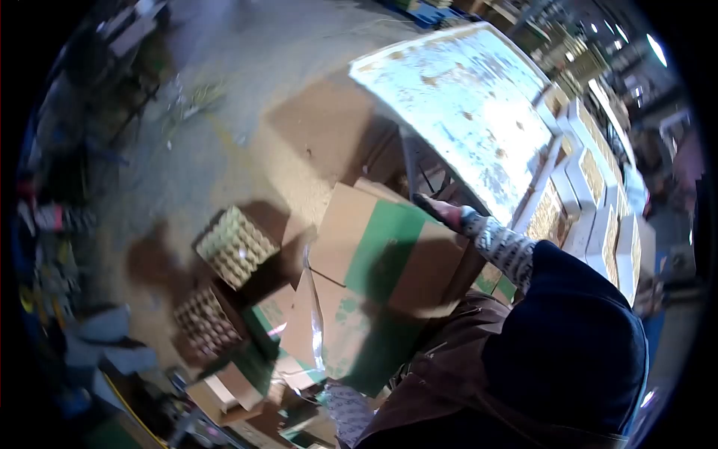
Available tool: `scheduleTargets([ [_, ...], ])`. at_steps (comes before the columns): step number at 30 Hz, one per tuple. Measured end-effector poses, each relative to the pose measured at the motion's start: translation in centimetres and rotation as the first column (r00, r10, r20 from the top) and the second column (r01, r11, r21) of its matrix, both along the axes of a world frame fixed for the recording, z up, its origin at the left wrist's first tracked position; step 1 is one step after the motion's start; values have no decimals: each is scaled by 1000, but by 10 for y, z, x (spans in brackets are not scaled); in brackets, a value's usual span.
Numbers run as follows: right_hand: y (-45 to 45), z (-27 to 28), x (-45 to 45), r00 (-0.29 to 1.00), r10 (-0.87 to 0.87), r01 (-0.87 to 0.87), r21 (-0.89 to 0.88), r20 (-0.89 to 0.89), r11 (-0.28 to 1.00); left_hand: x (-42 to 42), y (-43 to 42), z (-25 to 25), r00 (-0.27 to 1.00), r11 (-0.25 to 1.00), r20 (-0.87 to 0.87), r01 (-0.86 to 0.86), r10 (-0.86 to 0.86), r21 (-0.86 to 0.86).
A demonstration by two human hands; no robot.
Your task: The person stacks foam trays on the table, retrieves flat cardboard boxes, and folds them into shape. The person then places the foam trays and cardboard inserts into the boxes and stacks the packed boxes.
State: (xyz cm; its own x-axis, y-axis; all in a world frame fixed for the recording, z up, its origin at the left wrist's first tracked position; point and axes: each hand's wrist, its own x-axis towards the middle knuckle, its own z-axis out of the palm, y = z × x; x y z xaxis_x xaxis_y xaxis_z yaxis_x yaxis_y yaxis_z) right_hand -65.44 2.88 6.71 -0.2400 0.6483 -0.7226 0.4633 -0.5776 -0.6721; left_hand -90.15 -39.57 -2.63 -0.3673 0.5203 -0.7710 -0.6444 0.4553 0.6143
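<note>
A brown cardboard box (335, 280) with broad green bands is in front of my body, tilted, with a strip of clear shiny tape (316, 329) along its left edge. At its upper right edge is my right hand (447, 212), fingers closed at the rim, dark at the fingertips. A pale patterned sleeve covers that forearm. My left arm, in a similar sleeve (349, 413), reaches to the lower left of the box; the fingers of that hand are hidden. Left of the box lie stacked egg trays (236, 247), with more egg trays (207, 323) below them.
A white, stained tabletop (464, 105) stands ahead to the right. White boxes with tan contents (587, 176) line its right side. Flat cardboard (318, 127) lies on the floor. A small open carton (228, 393) is at the lower left. Another person's sleeve (71, 218) shows far left.
</note>
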Motion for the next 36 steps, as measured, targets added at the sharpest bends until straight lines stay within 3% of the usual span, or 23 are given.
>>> scheduleTargets([
  [2, -6, 39, 54, 929, -357, 343, -136, -102, 930, -8, 52, 30, 983, 983, -73, 172, -168, 57],
  [6, -23, 54, 164, 722, -592, 582, -147, -358, 800, -2, 202, 117, 854, 845, -298, 494, -427, 205],
  [11, 18, 87, 264, 562, -607, 737, 7, -563, 676, 56, 435, 233, 671, 609, -594, 712, -445, 348],
  [16, 66, 139, 351, 534, -493, 812, 253, -687, 526, 132, 651, 298, 601, 457, -610, 796, -516, 397],
  [22, 97, 170, 409, 717, -339, 697, 606, -609, 384, 150, 715, 301, 557, 411, -412, 822, -721, 394],
  [25, 104, 168, 415, 904, -379, 356, 836, -196, 417, 137, 723, 260, 583, 488, -141, 770, -800, 411],
  [26, 108, 162, 407, 903, -384, 376, 787, -193, 489, 112, 739, 214, 578, 521, -11, 743, -816, 421],
  [27, 117, 157, 396, 903, -386, 389, 744, -190, 543, 101, 731, 176, 376, 199, -405, 888, -833, 415],
  [28, 114, 157, 374, 913, -407, 295, 755, -40, 586, 91, 723, 139, 201, -44, -744, 954, -637, 295],
  [29, 114, 145, 361, 940, -334, 177, 740, 68, 649, 91, 714, 118, 293, 106, -487, 921, -823, 375],
  [30, 112, 133, 340, 838, -325, -154, 762, 438, 629, 92, 705, 98, 409, 315, -187, 866, -893, 390],
  [31, 109, 123, 325, 594, -330, -469, 649, 733, 599, 113, 694, 100, 507, 444, -182, 845, -843, 297],
  [33, 110, 111, 319, 637, -397, -435, 733, 661, 523, 138, 670, 131, 498, 439, -461, 867, -734, 237],
  [35, 111, 115, 322, 662, -431, -461, 786, 613, 412, 141, 657, 129, 551, 499, -544, 827, -632, 259],
  [36, 110, 113, 324, 701, -418, -435, 811, 578, 392, 145, 647, 121, 706, 649, -397, 703, -587, 291],
])
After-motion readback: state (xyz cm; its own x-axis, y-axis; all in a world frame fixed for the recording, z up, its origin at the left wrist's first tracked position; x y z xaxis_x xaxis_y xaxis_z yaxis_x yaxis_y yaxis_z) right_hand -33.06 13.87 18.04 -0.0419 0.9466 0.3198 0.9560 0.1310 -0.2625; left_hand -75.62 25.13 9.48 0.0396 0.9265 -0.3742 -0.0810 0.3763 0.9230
